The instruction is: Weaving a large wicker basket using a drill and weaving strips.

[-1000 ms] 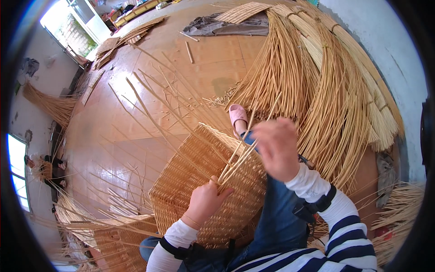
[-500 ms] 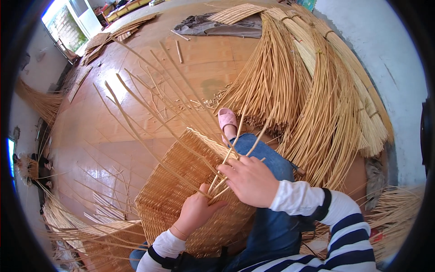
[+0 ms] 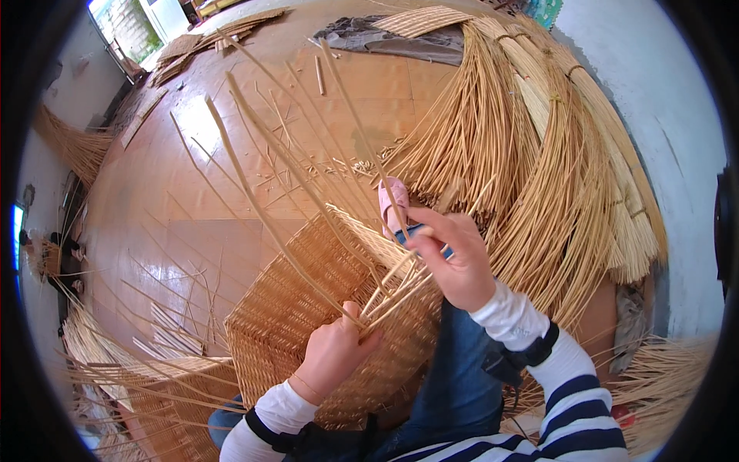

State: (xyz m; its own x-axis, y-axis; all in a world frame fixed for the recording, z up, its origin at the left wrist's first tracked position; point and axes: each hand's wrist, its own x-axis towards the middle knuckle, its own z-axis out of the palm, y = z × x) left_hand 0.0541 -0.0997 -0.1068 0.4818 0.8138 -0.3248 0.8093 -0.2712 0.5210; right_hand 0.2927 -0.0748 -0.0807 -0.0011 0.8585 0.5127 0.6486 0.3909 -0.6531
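Note:
A woven wicker basket [image 3: 277, 339] rests tilted against my legs, with several long upright rods rising from its rim. At the near corner of the rim, my left hand [image 3: 335, 346] is closed, its thumb and fingers pressing on the crossed rods [image 3: 389, 296]. My right hand [image 3: 454, 258] is raised to the right of that corner. Its thumb and index finger close around one long upright rod [image 3: 362, 127]; its other fingers are curled loosely and partly hidden. Below the right hand, light rods slant up and right from the rim.
Large bundles of rods [image 3: 462, 131] lean along the right wall. A pink slipper [image 3: 393, 202] shows beyond the basket. Another basket [image 3: 177, 400] with spreading rods stands at lower left. Rod offcuts [image 3: 366, 165] litter the brown floor; a grey cloth [image 3: 385, 40] lies at the back.
My right hand has left the crossed rods at the rim and moved right and up to one upright rod. The upright rods have shifted up and right. My left hand stays at the rim.

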